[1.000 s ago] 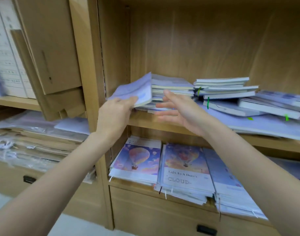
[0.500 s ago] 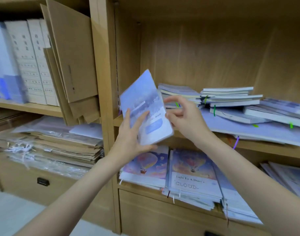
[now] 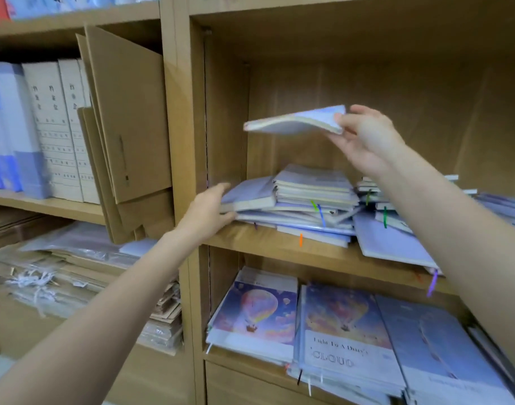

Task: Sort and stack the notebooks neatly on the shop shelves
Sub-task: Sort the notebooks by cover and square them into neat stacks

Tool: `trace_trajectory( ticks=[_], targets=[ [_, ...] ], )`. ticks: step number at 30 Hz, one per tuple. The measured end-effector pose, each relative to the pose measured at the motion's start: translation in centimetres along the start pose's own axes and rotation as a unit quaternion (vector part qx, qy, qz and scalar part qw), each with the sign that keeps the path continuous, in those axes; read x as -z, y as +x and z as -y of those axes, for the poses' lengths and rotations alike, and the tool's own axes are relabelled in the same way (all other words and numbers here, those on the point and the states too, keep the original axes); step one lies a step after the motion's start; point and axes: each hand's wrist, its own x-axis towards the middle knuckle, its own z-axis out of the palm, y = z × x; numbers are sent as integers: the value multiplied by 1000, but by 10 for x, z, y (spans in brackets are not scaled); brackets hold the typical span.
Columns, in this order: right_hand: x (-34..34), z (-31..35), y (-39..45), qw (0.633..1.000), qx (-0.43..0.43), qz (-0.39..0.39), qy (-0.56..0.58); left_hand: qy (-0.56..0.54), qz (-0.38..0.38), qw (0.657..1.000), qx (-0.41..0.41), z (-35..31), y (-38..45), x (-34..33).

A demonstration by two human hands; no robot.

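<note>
My right hand (image 3: 364,135) pinches one lilac notebook (image 3: 294,121) by its right end and holds it flat in the air above the middle shelf (image 3: 279,247). Below it lies a messy pile of lilac notebooks (image 3: 312,200) with coloured ribbon markers. My left hand (image 3: 209,211) grips the left end of a thick notebook (image 3: 247,194) at the pile's left side. More notebooks (image 3: 396,244) spread to the right, partly hidden behind my right arm.
The lower shelf holds balloon-cover diaries (image 3: 256,314) and "CLOUD" diaries (image 3: 341,340). In the left bay stand flattened cardboard boxes (image 3: 127,118), white file boxes (image 3: 57,127) and stacks of paper bags (image 3: 60,279). A wooden upright (image 3: 180,141) divides the bays.
The notebook passed from my left hand to my right, which lifted it up and to the right. My left hand went to the pile and took hold of a thick notebook.
</note>
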Motion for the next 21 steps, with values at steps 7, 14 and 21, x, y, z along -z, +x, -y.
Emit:
trace_trajectory(
  ticks=[7, 14, 21],
  targets=[
    [30, -5, 13, 986, -5, -75, -150, -19, -28, 999, 16, -4, 14, -28],
    [49, -41, 5, 603, 120, 207, -761, 11, -56, 998, 3, 3, 22, -39],
    [48, -55, 10, 632, 213, 77, -741, 28, -59, 997, 28, 6, 22, -37]
  ],
)
